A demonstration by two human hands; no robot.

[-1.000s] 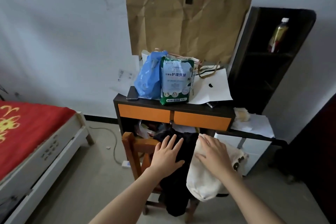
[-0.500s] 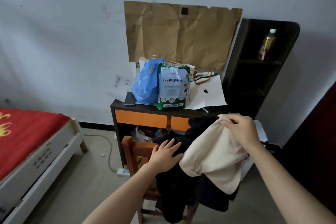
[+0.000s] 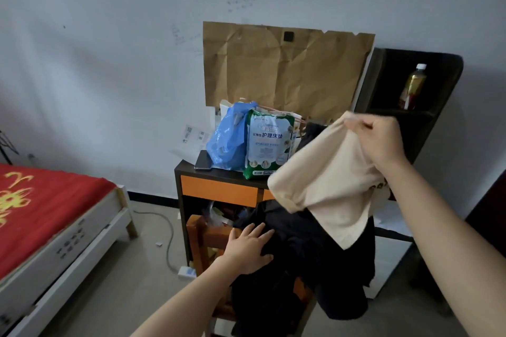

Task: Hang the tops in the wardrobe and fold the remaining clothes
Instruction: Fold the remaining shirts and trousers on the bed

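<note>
Obs., standing behind the person.

Bed (image 3: 82,241), red cover, fills the lower left of the frame. Not in use.

Table (image 3: 219,190), dark with orange drawer fronts, stands at centre against the wall. A dark shelf unit (image 3: 443,90) is on its right. No wardrobe or hanger is in view.

Wooden chair (image 3: 202,232) stands in front of the table, at lower centre. Dark clothes (image 3: 301,254) are heaped over its back and hang down on the right.

Cream top (image 3: 328,178) is held up at centre right, above the dark clothes. Its lower hem hangs in front of them. A dark fold shows behind its upper edge; cannot tell whether that fold is caught up with it.

Right hand (image 3: 380,139): fingers (image 3: 361,126) curled tight, pinching a bunched edge of the cream top.

Left hand (image 3: 246,249): fingers (image 3: 260,230) straight and spread, palm pressed flat on the dark clothes. It grips nothing.

On the table top: blue plastic bag (image 3: 230,142), a green-and-white pack (image 3: 269,142) touching it, and a phone (image 3: 203,160) at the left corner.

Judgement: this is the opening step, with one top being separated from the heap and nothing hung or folded. The next move calls for drawing the top clear while the flat hand holds the heap down. Then find the shoulders and turn toward the wardrobe.
</note>
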